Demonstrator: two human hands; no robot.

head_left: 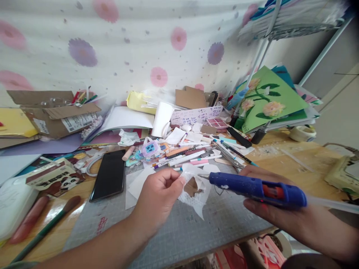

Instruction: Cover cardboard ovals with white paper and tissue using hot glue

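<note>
In the centre of the frame the left hand (159,194) pinches its fingers closed on a white lacy paper scrap (196,192), holding it just above the grey cutting mat (196,231). From the lower right, the right hand (283,216) has its fingers wrapped around a blue hot glue gun (252,188), whose nozzle touches the scrap. A black phone (109,175) lies left of centre on the cluttered counter (283,157), with pens (185,157) behind the scrap.

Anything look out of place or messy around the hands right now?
Nothing damaged, just clutter: pens and markers lie strewn in a loose heap behind the cutting mat, with paper scraps among them. The left hand pinches a ragged white paper piece; the right hand holds the glue gun.
</note>
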